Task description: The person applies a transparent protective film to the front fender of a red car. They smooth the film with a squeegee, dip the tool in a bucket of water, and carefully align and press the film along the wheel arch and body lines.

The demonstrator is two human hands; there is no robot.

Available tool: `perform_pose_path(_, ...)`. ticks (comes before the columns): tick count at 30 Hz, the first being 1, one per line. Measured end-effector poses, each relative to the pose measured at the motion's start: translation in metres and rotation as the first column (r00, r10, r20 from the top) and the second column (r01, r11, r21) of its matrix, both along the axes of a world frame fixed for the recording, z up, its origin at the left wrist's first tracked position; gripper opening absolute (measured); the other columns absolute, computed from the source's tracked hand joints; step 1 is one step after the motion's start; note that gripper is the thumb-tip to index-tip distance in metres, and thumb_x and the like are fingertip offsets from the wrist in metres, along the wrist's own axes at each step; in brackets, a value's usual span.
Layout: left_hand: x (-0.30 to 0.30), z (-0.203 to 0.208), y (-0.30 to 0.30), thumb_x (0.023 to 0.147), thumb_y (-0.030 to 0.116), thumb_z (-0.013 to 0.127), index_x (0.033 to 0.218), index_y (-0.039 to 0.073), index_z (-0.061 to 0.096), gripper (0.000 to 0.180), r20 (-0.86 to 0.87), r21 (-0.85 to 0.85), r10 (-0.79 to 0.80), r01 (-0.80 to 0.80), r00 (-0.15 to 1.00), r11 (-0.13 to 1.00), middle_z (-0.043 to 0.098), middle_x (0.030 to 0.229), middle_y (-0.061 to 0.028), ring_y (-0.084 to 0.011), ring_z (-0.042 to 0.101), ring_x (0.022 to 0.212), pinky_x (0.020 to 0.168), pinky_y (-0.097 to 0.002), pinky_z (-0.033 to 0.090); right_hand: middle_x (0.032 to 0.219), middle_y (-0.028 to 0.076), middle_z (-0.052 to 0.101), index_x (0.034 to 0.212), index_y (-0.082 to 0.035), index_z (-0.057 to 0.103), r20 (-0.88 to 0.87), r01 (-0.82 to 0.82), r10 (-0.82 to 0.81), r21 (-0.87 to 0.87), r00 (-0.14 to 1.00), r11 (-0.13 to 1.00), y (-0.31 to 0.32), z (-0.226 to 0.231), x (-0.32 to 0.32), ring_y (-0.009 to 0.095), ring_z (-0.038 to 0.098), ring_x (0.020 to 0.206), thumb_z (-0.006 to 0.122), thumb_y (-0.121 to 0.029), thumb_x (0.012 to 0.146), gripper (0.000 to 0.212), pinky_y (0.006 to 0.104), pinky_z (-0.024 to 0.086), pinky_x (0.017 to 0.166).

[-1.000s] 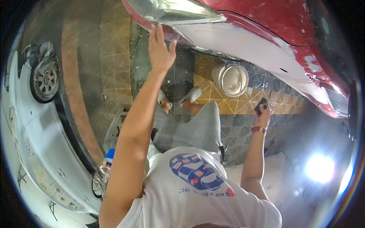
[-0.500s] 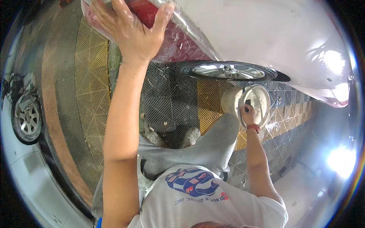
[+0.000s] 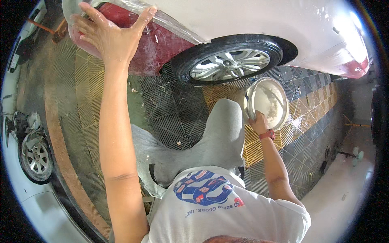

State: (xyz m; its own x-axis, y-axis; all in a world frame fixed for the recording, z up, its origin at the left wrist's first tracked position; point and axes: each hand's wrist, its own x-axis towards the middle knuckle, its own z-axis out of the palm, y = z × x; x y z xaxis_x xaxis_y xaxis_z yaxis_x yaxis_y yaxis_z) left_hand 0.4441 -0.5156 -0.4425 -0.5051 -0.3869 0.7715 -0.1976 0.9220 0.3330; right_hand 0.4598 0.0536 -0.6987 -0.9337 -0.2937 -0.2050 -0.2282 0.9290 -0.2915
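My left hand (image 3: 115, 36) is wet, with its fingers spread against the red lower side panel (image 3: 162, 44) of a pale car. Whitish smears and streaks mark the red surface, and a pale strip (image 3: 178, 25) runs along its upper edge. My right hand (image 3: 260, 122), with a red band at the wrist, is closed over the near rim of a white bucket (image 3: 286, 106). Its fingertips are partly hidden there. Cloudy pale liquid (image 3: 267, 97) lies inside the bucket. No dark piece shows in the right hand now.
The car's wheel (image 3: 231, 65) stands just beyond my bent knee (image 3: 227, 113), close to the bucket. Underfoot lies a black and yellow grid floor (image 3: 178, 105) with small pale scraps. Another car (image 3: 44, 210) with an exposed wheel (image 3: 36, 158) is at far left.
My view has shifted, showing more of the wheel. My right hand has moved from inside the bucket to its near rim, and the small dark piece is out of sight. My left hand stays spread on the panel.
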Motion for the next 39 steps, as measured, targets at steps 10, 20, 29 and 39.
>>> perform_pose_path(10,0.001,-0.041,0.057,0.064,0.086,0.083,0.165,-0.005,-0.017,0.169,0.135,0.126,0.001,-0.019,0.991,0.992,-0.020,0.164,-0.0465,-0.0564,-0.022,0.157,0.124,-0.0731,-0.002,0.105,0.010,0.077,0.125,-0.015,0.073,0.721,0.569,-0.046,-0.505,0.692,0.649,0.050,-0.055,-0.087,0.027,0.075,0.094,0.076,-0.004,0.094,0.033,0.0370,0.063,0.082)
perform_pose_path(20,-0.012,-0.059,0.084,0.059,0.081,0.088,0.163,-0.005,-0.023,0.175,0.219,0.173,-0.011,-0.028,0.976,0.984,-0.023,0.164,-0.0449,-0.0545,-0.022,0.158,0.127,-0.0693,-0.001,0.133,0.009,0.072,0.140,-0.016,0.068,0.590,-0.443,-0.393,0.800,0.705,0.405,0.100,-0.235,-0.134,0.033,0.072,0.118,0.055,-0.053,0.098,0.057,0.0563,0.055,0.100)
perform_pose_path(29,0.120,-0.113,0.013,0.089,0.082,0.060,0.172,0.007,0.009,0.123,0.708,-0.017,0.014,-0.003,0.707,1.000,0.009,0.177,-0.0249,-0.0419,0.009,0.164,0.130,-0.0626,0.016,0.110,0.006,0.077,0.125,-0.010,0.073,0.700,0.371,-0.303,0.058,0.647,0.927,0.079,-0.077,-0.122,0.025,0.073,0.095,0.056,-0.048,0.100,0.048,0.0410,0.057,0.075)
perform_pose_path(39,0.322,-0.186,-0.103,0.105,0.019,0.064,0.141,0.001,0.064,0.041,0.966,0.243,-0.035,-0.853,0.256,0.462,0.070,0.137,-0.0238,-0.0354,0.069,0.124,0.104,-0.0475,0.054,0.095,0.018,0.074,0.104,-0.001,0.071,-0.264,-0.396,0.351,-0.139,0.898,0.908,-0.098,0.317,-0.147,0.033,0.071,0.091,0.074,-0.026,0.096,0.027,0.0445,0.054,0.085)
